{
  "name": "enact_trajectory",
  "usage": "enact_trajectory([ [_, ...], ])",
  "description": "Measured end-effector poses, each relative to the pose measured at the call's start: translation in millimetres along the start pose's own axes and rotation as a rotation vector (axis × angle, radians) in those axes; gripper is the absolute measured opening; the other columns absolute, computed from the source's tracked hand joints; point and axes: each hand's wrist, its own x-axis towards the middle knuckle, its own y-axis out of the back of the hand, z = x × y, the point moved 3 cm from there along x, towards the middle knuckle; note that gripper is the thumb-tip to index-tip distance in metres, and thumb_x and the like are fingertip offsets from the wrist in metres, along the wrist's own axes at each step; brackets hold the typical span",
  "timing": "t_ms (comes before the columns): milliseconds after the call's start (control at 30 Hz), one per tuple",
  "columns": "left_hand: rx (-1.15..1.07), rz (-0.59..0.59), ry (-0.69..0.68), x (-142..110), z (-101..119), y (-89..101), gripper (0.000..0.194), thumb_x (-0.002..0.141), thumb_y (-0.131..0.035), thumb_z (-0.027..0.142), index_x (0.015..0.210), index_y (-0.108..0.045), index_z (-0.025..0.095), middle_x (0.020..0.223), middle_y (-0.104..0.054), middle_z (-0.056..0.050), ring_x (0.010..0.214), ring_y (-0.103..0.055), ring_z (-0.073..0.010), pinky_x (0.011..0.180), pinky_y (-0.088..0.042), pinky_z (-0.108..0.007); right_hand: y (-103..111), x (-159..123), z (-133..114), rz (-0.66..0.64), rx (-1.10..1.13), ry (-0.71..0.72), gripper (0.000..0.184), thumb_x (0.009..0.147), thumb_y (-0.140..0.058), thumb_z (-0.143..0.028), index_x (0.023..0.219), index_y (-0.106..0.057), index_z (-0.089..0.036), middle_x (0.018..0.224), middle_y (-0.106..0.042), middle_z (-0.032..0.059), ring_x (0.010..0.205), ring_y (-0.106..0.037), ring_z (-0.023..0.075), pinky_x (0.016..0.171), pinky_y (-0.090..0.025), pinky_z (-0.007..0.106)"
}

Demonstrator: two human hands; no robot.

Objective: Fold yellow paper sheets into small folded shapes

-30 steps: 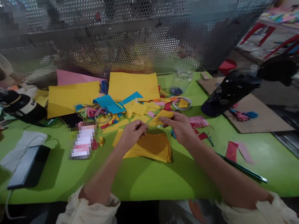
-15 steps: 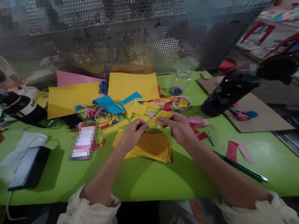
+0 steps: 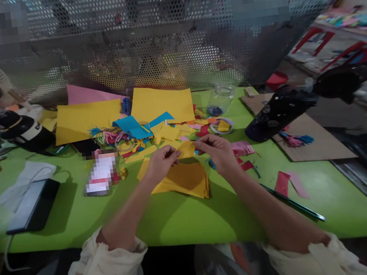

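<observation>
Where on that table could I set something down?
Bare tabletop shows between the dark box and the blurred phone, on the near side of the yellow paper stack, and right of the pale pink strip. It's crowded beyond the left hand and right hand: paper scraps, yellow sheets, glass jar.

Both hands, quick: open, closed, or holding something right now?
Left hand: closed, fingertips pinching one end of a small yellow paper piece.
Right hand: closed, fingertips pinching its other end.

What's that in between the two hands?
The head view shows a small yellow paper piece between the left hand and the right hand, held by both.
</observation>
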Motion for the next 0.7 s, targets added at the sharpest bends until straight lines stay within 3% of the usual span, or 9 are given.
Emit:
enact_trajectory([
  [100,-0.033,0.06,0.002,2.6,0.0,10.6,0.036,0.079,-0.066,0.051,0.069,-0.055,0.018,0.057,-0.058,0.002,0.055,-0.054,-0.0102,0.056,-0.043,-0.023,22.9,12.2,0.1,0.055,-0.293,0.118,0.02,0.078,-0.069,-0.041,0.078,-0.067,-0.021,0.069,-0.065,0.0011,0.064,-0.058,0.0165,0.062,-0.047,0.03],
  [200,-0.056,0.073,-0.002,2.9,2.0,16.0,0.036,0.078,-0.068,0.05,0.068,-0.055,0.018,0.056,-0.057,0.002,0.055,-0.052,-0.0097,0.055,-0.042,-0.022,32.5,18.3,2.3,-0.019,-0.684,0.199,0.012,0.081,-0.063,-0.029,0.089,-0.07,-0.022,0.086,-0.07,0.0052,0.078,-0.064,0.0212,0.071,-0.049,0.033],
  [367,-0.038,0.039,-0.018,1.5,3.8,14.8,0.032,0.08,-0.066,0.045,0.068,-0.053,0.018,0.056,-0.055,0.003,0.055,-0.051,-0.0093,0.056,-0.041,-0.023,28.9,18.1,7.1,-0.163,-1.105,0.281,0.046,0.078,-0.054,-0.009,0.121,-0.066,-0.019,0.126,-0.065,0.0126,0.115,-0.058,0.0296,0.095,-0.046,0.041],
  [467,-0.051,0.03,-0.016,2.4,2.6,14.0,0.034,0.079,-0.066,0.048,0.068,-0.053,0.018,0.056,-0.054,0.003,0.054,-0.05,-0.0093,0.055,-0.04,-0.023,27.0,18.7,8.9,-0.228,-1.208,0.272,0.049,0.077,-0.052,-0.006,0.123,-0.065,-0.019,0.125,-0.066,0.0107,0.113,-0.06,0.0283,0.093,-0.047,0.038],
  [700,-0.069,0.021,-0.01,4.9,0.4,13.9,0.037,0.077,-0.068,0.05,0.067,-0.053,0.018,0.054,-0.053,0.004,0.052,-0.049,-0.009,0.055,-0.04,-0.023,22.1,21.7,9.3,-0.255,-1.417,0.367,0.033,0.083,-0.05,-0.012,0.11,-0.068,-0.017,0.111,-0.07,0.0142,0.097,-0.063,0.0286,0.078,-0.044,0.037],
])
